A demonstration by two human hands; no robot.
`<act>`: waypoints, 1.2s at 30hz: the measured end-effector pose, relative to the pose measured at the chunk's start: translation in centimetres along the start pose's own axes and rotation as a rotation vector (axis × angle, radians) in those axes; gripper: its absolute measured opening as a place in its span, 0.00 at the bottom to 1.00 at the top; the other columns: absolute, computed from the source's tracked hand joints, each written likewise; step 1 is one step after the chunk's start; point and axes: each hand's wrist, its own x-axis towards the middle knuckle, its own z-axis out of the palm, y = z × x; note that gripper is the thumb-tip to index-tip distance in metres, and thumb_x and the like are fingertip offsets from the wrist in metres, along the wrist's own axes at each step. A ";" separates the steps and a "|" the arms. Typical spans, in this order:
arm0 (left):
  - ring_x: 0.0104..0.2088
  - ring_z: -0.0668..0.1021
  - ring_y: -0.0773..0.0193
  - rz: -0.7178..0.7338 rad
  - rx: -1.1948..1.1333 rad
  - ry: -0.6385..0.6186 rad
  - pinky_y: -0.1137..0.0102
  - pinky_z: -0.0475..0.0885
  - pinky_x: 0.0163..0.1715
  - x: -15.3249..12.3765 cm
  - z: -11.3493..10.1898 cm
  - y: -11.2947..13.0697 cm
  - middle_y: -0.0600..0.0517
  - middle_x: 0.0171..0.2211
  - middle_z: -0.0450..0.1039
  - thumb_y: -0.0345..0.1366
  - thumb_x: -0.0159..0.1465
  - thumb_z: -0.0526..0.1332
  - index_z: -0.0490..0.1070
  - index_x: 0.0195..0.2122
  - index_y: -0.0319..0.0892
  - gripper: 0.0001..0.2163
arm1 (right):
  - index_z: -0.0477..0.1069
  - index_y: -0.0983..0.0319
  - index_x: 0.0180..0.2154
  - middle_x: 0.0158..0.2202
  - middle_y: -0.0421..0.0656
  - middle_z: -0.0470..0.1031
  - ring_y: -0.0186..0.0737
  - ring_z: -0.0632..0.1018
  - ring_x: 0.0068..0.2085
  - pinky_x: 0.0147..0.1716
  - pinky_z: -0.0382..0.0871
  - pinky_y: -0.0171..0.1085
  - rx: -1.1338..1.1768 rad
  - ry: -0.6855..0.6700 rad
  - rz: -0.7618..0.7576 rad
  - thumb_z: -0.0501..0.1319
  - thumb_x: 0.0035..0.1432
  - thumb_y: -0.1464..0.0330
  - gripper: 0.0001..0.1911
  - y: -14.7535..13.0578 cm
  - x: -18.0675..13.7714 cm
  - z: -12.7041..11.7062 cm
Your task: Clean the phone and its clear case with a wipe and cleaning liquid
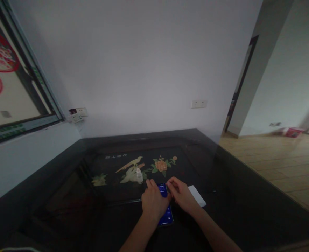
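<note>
A phone [166,213] with a lit blue screen lies on the dark table [235,196]. My left hand [153,201] rests over its left side, fingers curled against it. My right hand [180,194] sits at the phone's upper right edge, fingers bent and pinched together near the screen; what they hold, if anything, is too small to see. A small clear dropper bottle [139,175] stands just beyond my left hand. A flat white rectangular piece [196,196] lies to the right of my right hand.
The table has a glass top over a painted bird and flower panel [144,166]. A white wall rises behind it, with sockets [198,103] and a window [9,87] at the left. Wooden floor [275,164] and a doorway open to the right.
</note>
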 end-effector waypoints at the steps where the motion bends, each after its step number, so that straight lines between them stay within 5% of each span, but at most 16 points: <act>1: 0.43 0.81 0.48 0.004 0.007 0.001 0.64 0.72 0.38 0.0 0.0 -0.1 0.33 0.52 0.69 0.59 0.62 0.55 0.65 0.53 0.33 0.32 | 0.69 0.59 0.35 0.23 0.34 0.69 0.32 0.68 0.21 0.20 0.58 0.30 -0.002 -0.002 0.002 0.56 0.68 0.54 0.16 0.0 0.0 0.0; 11: 0.48 0.78 0.43 0.024 0.037 0.014 0.59 0.74 0.43 -0.5 -0.2 -0.2 0.30 0.56 0.67 0.58 0.61 0.57 0.69 0.54 0.31 0.33 | 0.70 0.59 0.36 0.23 0.34 0.68 0.31 0.66 0.21 0.20 0.59 0.30 -0.008 -0.002 0.010 0.56 0.67 0.51 0.19 0.6 0.1 0.1; 18: 0.44 0.81 0.43 -0.051 -0.175 0.021 0.60 0.72 0.40 -0.2 -0.7 -0.2 0.30 0.51 0.71 0.57 0.60 0.57 0.64 0.55 0.32 0.33 | 0.72 0.58 0.36 0.25 0.37 0.72 0.36 0.70 0.24 0.22 0.63 0.33 -0.007 0.011 0.021 0.57 0.65 0.47 0.22 0.7 0.2 0.2; 25: 0.42 0.83 0.47 -0.039 -0.500 -0.019 0.65 0.72 0.38 0.9 0.1 -1.0 0.40 0.43 0.79 0.51 0.58 0.65 0.58 0.56 0.40 0.31 | 0.72 0.58 0.35 0.26 0.38 0.71 0.39 0.73 0.28 0.27 0.67 0.35 -0.058 0.111 0.019 0.56 0.65 0.46 0.22 1.7 0.7 -0.4; 32: 0.48 0.81 0.54 -0.056 -0.879 0.054 0.66 0.73 0.47 1.7 -0.2 -1.7 0.40 0.49 0.78 0.48 0.59 0.68 0.58 0.58 0.41 0.32 | 0.72 0.59 0.47 0.36 0.43 0.78 0.44 0.81 0.34 0.27 0.77 0.39 0.388 -0.077 0.353 0.59 0.60 0.41 0.30 1.5 -0.1 0.9; 36: 0.53 0.79 0.55 -0.004 -0.993 0.081 0.65 0.70 0.55 2.0 0.1 -2.0 0.41 0.53 0.76 0.50 0.67 0.60 0.61 0.59 0.40 0.25 | 0.70 0.60 0.52 0.38 0.45 0.81 0.46 0.83 0.34 0.29 0.81 0.43 0.539 -0.139 0.477 0.63 0.59 0.44 0.31 1.4 -0.5 1.3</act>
